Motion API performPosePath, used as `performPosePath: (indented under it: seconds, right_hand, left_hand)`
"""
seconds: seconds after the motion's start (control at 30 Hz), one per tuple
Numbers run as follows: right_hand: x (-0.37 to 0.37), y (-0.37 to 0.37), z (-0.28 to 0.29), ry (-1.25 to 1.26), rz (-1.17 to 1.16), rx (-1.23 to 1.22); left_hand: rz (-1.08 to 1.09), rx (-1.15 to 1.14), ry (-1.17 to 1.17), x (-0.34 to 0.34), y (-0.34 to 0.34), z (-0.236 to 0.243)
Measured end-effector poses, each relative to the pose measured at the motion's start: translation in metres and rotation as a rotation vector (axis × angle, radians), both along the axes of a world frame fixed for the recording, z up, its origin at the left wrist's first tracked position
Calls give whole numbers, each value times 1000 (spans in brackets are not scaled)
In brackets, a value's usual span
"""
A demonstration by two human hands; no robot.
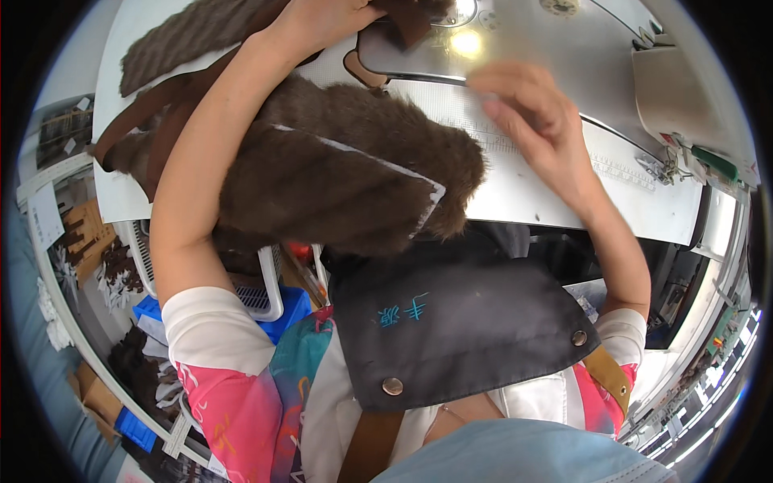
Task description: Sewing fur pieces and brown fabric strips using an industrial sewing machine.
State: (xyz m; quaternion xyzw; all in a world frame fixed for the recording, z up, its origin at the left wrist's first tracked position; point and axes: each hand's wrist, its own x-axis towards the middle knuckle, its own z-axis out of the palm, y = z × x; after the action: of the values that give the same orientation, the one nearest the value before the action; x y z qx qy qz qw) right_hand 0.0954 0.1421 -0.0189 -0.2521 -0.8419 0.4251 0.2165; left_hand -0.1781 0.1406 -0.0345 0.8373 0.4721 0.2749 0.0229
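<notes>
Dark brown fur fabric [322, 177] with a whitish seam line lies across the white table and hangs over its near edge. A smooth brown strip [181, 92] runs along the fur under my left forearm. My left hand [326, 22] is at the top edge of the view, fingers closed on the brown strip beside the sewing machine's metal plate [531, 48]; its fingertips are partly cut off. My right hand [535, 121] is raised over the front edge of that plate, blurred, with thumb and fingers apart and nothing visible in it.
A ruler-marked white table [620, 169] stretches right of the fur. The pale machine body [680, 92] stands at far right. Below left are a white basket [270, 286] and a blue bin [290, 314]. A black flap [459, 322] hangs before my chest.
</notes>
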Motion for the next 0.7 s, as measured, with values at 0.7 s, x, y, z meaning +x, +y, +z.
performPosePath:
  seconds: [0.7]
  right_hand:
    - [2, -19, 1, 28, -60, 207]
  left_hand:
    - [-37, 13, -21, -5, 11, -7]
